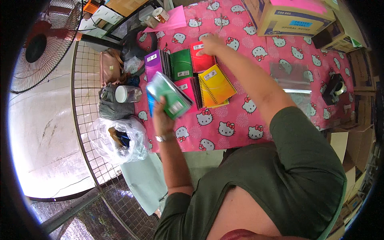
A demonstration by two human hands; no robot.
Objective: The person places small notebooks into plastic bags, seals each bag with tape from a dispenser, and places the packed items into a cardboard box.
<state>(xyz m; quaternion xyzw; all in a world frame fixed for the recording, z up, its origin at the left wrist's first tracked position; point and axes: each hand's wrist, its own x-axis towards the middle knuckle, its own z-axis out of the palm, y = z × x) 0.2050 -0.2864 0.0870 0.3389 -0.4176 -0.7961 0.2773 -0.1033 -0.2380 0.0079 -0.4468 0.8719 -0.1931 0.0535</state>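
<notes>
At the upper left of the frame, a fan (37, 50) is standing beside a wire grid (82, 90). Next to the right, a pink bag (109, 70) is sitting above a grey bag (112, 105), a clear jar (133, 94) with a white lid is lying by the grey bag, and a clear plastic bag (134, 150) is bulging below them. On the counter (232, 140), covered in pink cat-print cloth, a purple notebook (153, 66) is lying left of centre, and a blue notebook (151, 105) is partly showing below it. In front of these, the left hand (162, 116) is keeping its grip closed on a green notebook (173, 100), blurred and tilted. Behind that, a pink notebook (187, 86) is lying below a second green notebook (181, 62). The right hand (212, 45) is reaching to the upper edge of a red notebook (203, 63); whether its grip is closing on it, I cannot tell. A yellow notebook (216, 82) is overlapping the red one's lower edge. Farther right, clear plastic sheets (290, 76) are lying below a cardboard box (296, 23), and a black tape dispenser (333, 89) is resting near the counter's right end.
</notes>
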